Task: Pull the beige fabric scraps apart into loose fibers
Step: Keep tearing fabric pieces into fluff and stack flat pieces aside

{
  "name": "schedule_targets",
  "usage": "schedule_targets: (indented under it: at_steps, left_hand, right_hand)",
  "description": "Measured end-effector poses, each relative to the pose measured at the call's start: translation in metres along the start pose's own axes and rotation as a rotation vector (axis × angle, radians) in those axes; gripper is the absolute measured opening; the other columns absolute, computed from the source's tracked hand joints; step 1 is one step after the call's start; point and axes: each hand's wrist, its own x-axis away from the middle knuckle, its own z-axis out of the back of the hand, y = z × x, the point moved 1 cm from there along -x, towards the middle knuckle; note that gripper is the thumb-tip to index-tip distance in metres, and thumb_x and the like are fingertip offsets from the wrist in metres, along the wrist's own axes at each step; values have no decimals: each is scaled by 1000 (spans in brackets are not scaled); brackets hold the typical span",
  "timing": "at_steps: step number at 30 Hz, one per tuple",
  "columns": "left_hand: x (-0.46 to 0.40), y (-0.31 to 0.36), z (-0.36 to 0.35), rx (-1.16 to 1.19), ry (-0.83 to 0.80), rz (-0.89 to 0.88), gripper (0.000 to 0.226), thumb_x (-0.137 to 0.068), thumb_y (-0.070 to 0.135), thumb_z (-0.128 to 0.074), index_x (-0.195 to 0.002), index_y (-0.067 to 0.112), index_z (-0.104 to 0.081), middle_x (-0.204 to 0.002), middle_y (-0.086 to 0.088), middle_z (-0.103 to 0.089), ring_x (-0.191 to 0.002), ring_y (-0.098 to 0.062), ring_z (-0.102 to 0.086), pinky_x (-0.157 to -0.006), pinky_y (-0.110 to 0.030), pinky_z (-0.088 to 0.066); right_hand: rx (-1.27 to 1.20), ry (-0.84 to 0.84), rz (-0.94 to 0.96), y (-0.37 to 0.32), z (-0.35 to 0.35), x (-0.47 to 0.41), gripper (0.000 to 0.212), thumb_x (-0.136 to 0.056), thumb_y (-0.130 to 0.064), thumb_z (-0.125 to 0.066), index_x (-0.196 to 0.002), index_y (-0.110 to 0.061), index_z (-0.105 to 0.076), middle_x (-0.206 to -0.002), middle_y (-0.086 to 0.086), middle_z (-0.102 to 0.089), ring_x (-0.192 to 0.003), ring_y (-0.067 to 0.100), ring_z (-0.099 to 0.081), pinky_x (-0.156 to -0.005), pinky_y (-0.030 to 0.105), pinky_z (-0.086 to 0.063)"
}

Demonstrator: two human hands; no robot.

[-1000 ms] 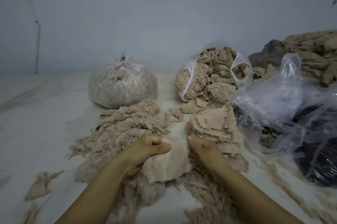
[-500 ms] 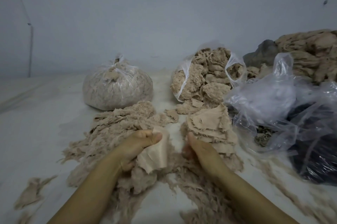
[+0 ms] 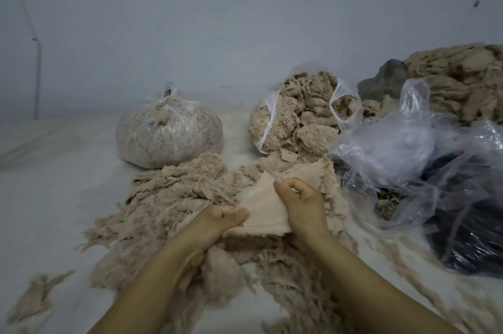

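Vantage: the single head-worn view sat above and behind the person's forearms.
Facing: it looked forward and down toward 12 o'clock, at a pale wall (image 3: pixel 217 34).
Nearness: the left hand (image 3: pixel 221 220) and right hand (image 3: pixel 302 203) lay close, low-centre; the tied bag (image 3: pixel 168 140) sat farther off.
Overlap: one view only, nothing shared.

Two bare forearms come in from the near edge, with no sleeves, gloves, watch or rings visible. The left hand (image 3: pixel 217 220) and right hand (image 3: pixel 303 204) have short, unpainted nails.
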Motion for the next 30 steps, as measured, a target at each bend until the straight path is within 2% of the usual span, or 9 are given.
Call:
schedule_targets:
  at_steps: [4, 8, 13, 15, 19, 22, 25, 27, 30]
  left_hand:
    - [-9, 9, -1, 28, 97, -75, 26, -87, 28, -61, -71, 8, -65, -57, 9, -63, -45, 0, -53, -46, -12, -41]
    - [-22, 20, -5, 81, 283, -164, 28, -91, 24, -60, -68, 8, -63, -72, -1, -64, -60, -8, -53, -50, -10, -43]
    - [-28, 27, -15, 201, 343, -212, 29, -93, 23, -57, -74, 1, -62, -41, 7, -51, -34, -3, -43, -39, -12, -37]
    - [-30, 26, -15, 213, 389, -211, 32, -92, 26, -58, -70, 3, -59, -40, 7, -44, -41, -9, -39, -46, -17, -40]
    - [-29, 23, -9, 267, 441, -163, 30, -95, 23, -55, -69, 10, -58, -36, 10, -41, -33, -6, -38, -34, -11, -32]
    - [-27, 19, -8, 336, 379, -138, 28, -95, 24, -55, -71, 9, -56, -39, 8, -40, -31, -4, -34, -33, -12, -29]
    - [-30, 16, -12, 387, 344, -116, 26, -94, 25, -55, -74, 10, -57, -41, 7, -37, -35, -4, -28, -34, -14, -27]
    - [-31, 16, -16, 481, 314, -99, 24, -95, 26, -55, -75, 11, -56, -42, 7, -37, -34, -4, -28, -33, -14, -25]
    - [-32, 15, -25, 636, 302, -86, 26, -96, 25, -52, -74, 12, -54, -42, 6, -35, -33, -4, -26, -32, -14, -23]
  right_hand:
    - [76, 85, 53, -2, 5, -15, 26, -89, -29, -65, -63, -31, -69, -59, -12, -64, -55, 5, -55, -51, 19, -42]
    - [149, 133, 114, -14, 7, -35, 27, -89, -29, -65, -62, -31, -67, -61, -14, -65, -58, -1, -56, -55, 17, -43]
    - [205, 181, 179, -16, 11, -49, 19, -89, -28, -65, -70, -30, -69, -64, -20, -62, -60, -12, -55, -54, 4, -38]
    - [228, 235, 148, -15, 16, -57, 18, -90, -28, -64, -75, -23, -71, -65, -17, -62, -61, -4, -57, -60, 12, -43]
    - [443, 291, 45, -14, 44, -75, 30, -94, -32, -53, -80, -10, -66, -74, 4, -65, -78, 26, -60, -65, 31, -41]
    - [815, 225, -10, -11, 62, -78, 34, -94, -39, -51, -115, -14, -61, -111, 10, -64, -107, 30, -55, -85, 38, -43]
    - [937, 295, 194, -16, 55, -57, 43, -94, -35, -53, -131, -13, -49, -126, 11, -48, -120, 30, -40, -100, 41, -36]
    - [737, 128, 299, -15, 37, -28, 31, -92, -40, -54, -116, -21, -57, -109, -3, -55, -104, 17, -51, -86, 24, -42]
    - [447, -368, 14, 5, 1, 26, 36, -77, -58, -64, -101, -31, -60, -89, -11, -61, -77, 0, -57, -64, 9, -42]
